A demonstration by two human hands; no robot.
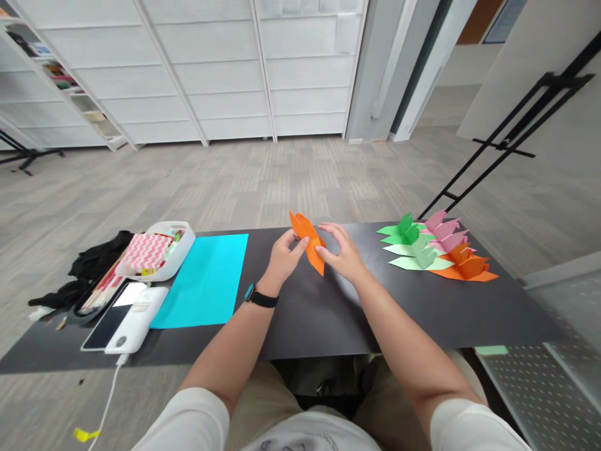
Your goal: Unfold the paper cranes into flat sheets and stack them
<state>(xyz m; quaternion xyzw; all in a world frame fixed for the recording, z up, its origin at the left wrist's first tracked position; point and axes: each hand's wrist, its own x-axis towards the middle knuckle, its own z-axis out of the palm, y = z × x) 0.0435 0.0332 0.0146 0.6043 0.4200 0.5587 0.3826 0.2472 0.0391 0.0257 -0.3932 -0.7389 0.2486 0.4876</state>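
Observation:
An orange folded-paper piece (312, 250) with pointed ends is held above the middle of the dark table. My left hand (285, 257) pinches its left side between thumb and fingers. On its right side, my right hand (342, 252) has the thumb against the paper, with the fingers curved behind it. To the right stand several folded paper flowers with pointed petals: a green one (407, 230), a pale green one (422, 255), a pink one (441, 232) and an orange one (469, 264).
Blue paper sheets (206, 282) lie left of my hands on the dark table (310, 326). Farther left are a white basket (188, 247), a phone (106, 322), a white power bank with cable (136, 321) and black cloth (101, 257). A black easel stand (498, 147) rises behind the right end.

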